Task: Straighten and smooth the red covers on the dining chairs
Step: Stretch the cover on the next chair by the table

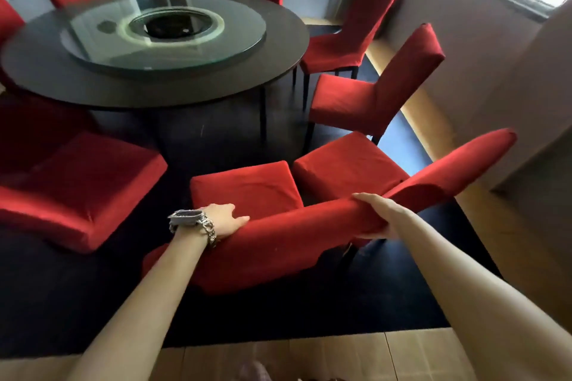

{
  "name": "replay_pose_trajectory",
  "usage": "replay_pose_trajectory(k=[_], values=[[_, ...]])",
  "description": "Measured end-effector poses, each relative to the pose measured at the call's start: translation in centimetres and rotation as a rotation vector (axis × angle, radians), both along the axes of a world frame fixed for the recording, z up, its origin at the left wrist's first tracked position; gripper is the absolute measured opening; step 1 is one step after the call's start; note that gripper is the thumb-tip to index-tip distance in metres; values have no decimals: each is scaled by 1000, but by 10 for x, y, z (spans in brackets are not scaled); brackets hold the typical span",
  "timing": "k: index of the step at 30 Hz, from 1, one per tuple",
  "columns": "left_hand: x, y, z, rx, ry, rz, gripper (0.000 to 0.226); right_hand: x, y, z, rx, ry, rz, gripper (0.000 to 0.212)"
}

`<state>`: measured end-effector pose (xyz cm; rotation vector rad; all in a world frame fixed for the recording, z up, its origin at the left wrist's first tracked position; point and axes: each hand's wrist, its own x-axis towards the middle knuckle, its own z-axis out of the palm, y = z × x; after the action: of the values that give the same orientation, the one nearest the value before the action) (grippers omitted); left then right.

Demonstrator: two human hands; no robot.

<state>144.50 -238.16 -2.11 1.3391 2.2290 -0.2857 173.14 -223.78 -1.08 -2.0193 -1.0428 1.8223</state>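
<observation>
Right below me stands a dining chair whose red cover (278,238) wraps its backrest and seat (247,189). My left hand (224,219), with a watch and a chain bracelet on the wrist, lies flat on the top left corner of that backrest. My right hand (380,216) grips the top right corner of the same backrest, fingers curled around the fabric. A second red-covered chair (349,164) stands close on the right, its backrest (458,164) touching the one I hold.
A round dark table (40,71) with a glass turntable (216,49) stands ahead, ringed by several red-covered chairs (371,102) (80,182). A dark rug (309,318) lies under them. A wall (464,49) and a window run along the right.
</observation>
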Motion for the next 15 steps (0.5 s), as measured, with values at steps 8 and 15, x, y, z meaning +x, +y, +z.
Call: replay_pose_trajectory(k=[8, 15], values=[[-42, -80, -5, 47, -241, 756, 77, 1, 11, 1, -163, -49, 167, 31], [-42, -84, 0, 133, -493, 786, 35, -4, 16, 0, -145, -134, 239, 34]])
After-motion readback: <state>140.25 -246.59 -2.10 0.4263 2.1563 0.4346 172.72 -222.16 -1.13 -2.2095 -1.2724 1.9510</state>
